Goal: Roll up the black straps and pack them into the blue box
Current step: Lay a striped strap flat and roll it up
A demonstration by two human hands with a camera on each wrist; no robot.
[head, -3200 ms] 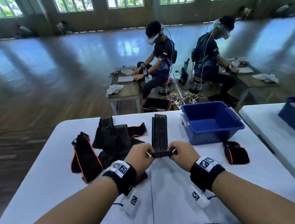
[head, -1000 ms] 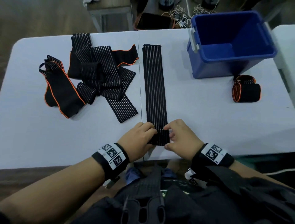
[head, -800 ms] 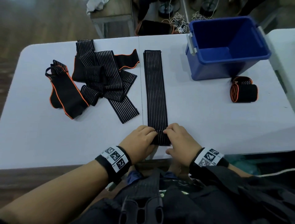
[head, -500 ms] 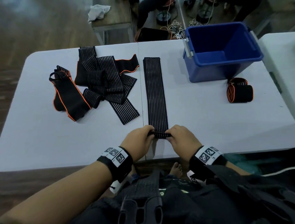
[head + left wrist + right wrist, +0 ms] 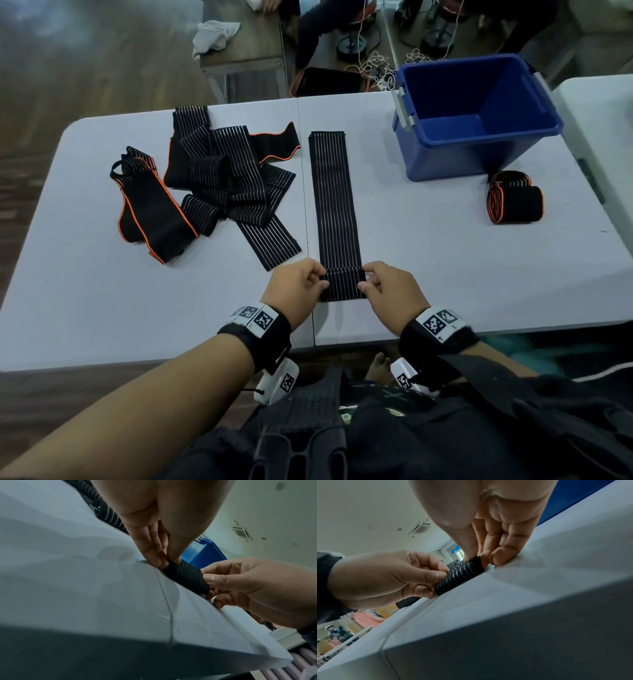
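Note:
A long black strap with thin white stripes [image 5: 334, 202] lies flat down the middle of the white table [image 5: 102, 308]. Its near end is turned over into a small roll [image 5: 343, 284]. My left hand [image 5: 301, 287] pinches the roll's left end and my right hand [image 5: 387, 291] pinches its right end. The left wrist view shows the roll [image 5: 186, 576] between both hands, and the right wrist view shows the same roll [image 5: 459, 574]. The blue box [image 5: 479, 137] stands at the far right with nothing visible inside. A rolled strap with orange trim [image 5: 515, 200] lies in front of it.
A heap of loose black straps [image 5: 222, 178], some edged in orange, covers the far left of the table. A second white table [image 5: 599, 113] adjoins on the right. Beyond the far edge are a wooden bench [image 5: 239, 51], cables and a seated person.
My head tipped down from the room to the table. My hands turned the strap's near end over into a small roll and moved from the middle of that end to its two sides.

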